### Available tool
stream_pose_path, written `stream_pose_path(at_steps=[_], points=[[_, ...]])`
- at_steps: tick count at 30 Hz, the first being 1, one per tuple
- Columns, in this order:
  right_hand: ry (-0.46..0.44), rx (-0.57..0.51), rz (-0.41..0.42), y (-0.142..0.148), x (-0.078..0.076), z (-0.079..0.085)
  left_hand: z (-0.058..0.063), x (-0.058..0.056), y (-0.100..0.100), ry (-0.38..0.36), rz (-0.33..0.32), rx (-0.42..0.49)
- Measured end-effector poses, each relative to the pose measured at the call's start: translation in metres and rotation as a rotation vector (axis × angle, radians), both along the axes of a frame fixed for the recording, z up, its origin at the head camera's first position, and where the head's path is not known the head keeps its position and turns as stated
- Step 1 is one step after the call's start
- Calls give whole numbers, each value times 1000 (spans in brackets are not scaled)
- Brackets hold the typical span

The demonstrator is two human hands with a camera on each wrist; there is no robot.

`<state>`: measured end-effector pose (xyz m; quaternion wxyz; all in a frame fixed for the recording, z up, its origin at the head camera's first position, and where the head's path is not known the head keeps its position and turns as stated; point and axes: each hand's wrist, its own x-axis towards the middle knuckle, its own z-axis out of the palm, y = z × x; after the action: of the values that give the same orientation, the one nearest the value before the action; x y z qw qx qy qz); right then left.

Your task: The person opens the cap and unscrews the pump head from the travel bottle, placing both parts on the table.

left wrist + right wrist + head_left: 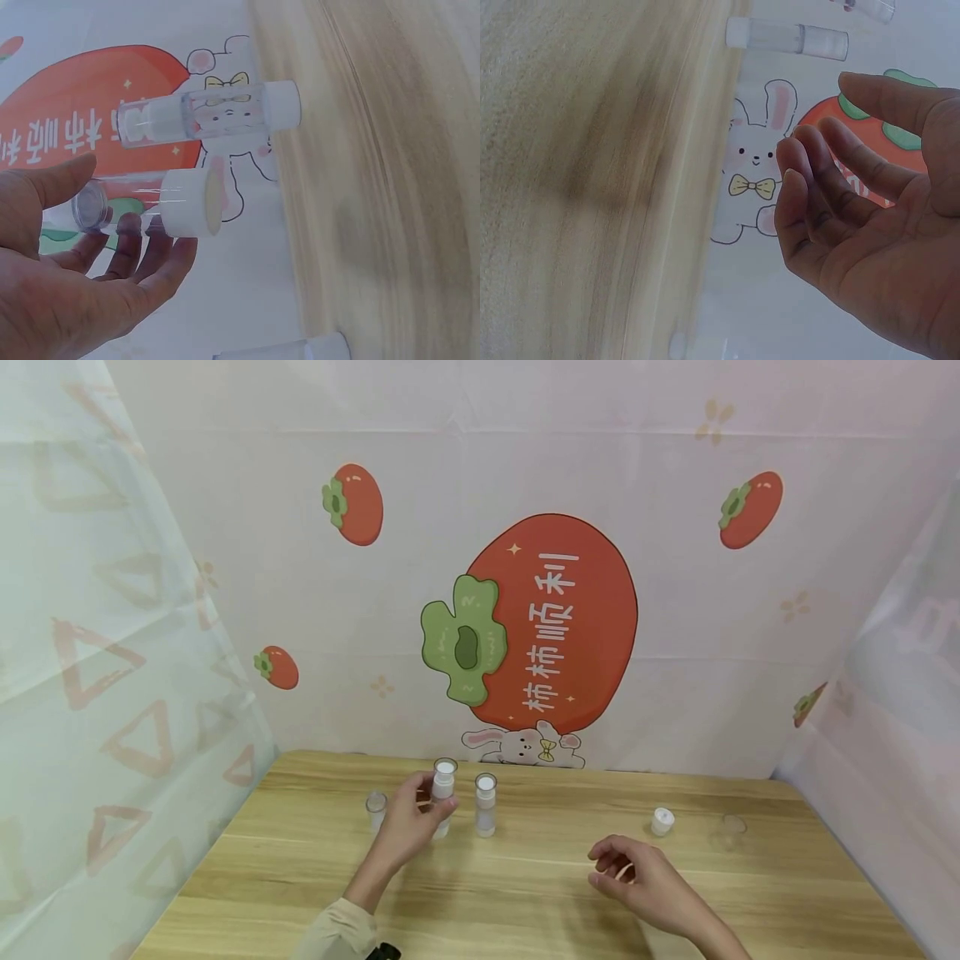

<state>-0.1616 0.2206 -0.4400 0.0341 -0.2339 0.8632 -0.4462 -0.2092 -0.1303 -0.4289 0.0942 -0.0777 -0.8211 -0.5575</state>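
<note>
1. Backdrop cloth is hung beyond the far edge of the scene, and both sides are closed in by side sheets.
2. Wooden table is bounded at the far side by a straight edge; its left and right edges are seen slanting outward toward the near side. A wide stretch of wood is left between the middle bottles and the right hand, and more is seen at the near side.
3. Right hand is held above the right half of the table, its fingers loosely bent and nothing grasped.
4. Left hand, with a pale sleeve behind it, is closed by thumb and fingers around the held bottle.
5. Held bottle is kept upright at the left of the middle, near the far edge; its white top is enclosed by a clear cover.
6. Right bottle is stood just beside it; a white top is covered by a clear cap, and the drawn rabbit is seen through its body.
7. Left bottle is partly hidden by the left hand; its contents cannot be told.
8. Clear cup is placed at the far right.
9. White cap is set between that cup and the right hand.
</note>
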Motion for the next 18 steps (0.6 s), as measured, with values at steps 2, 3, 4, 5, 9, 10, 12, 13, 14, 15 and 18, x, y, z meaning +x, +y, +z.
stream_pose_path(at_steps=[2, 3, 4, 5, 9, 10, 12, 13, 14, 15, 18], points=[[-3, 0, 3, 0, 0, 0, 3, 2, 2, 11, -12, -10], [-6, 0, 4, -1, 0, 0, 4, 3, 2, 18, -19, -16], [-5, 0, 3, -1, 1, 0, 5, 3, 3, 21, -26, -20], [-7, 0, 3, -1, 1, 0, 6, 4, 4, 25, -33, -24], [-14, -4, 5, -1, 1, 0, 10, 6, 7, 36, -59, -31], [-14, -5, 7, -2, 1, 0, 11, 7, 7, 37, -65, -33], [-19, -8, 11, -2, 1, 0, 12, 8, 9, 44, -72, -38], [-20, -8, 13, -3, 1, 0, 13, 9, 9, 46, -75, -39], [-21, -9, 15, -3, 1, 0, 14, 9, 10, 49, -76, -41], [-21, -10, 16, -3, 1, -1, 14, 10, 11, 51, -78, -40], [-14, -7, 18, -5, 1, -1, 17, 11, 14, 57, -81, -30]])
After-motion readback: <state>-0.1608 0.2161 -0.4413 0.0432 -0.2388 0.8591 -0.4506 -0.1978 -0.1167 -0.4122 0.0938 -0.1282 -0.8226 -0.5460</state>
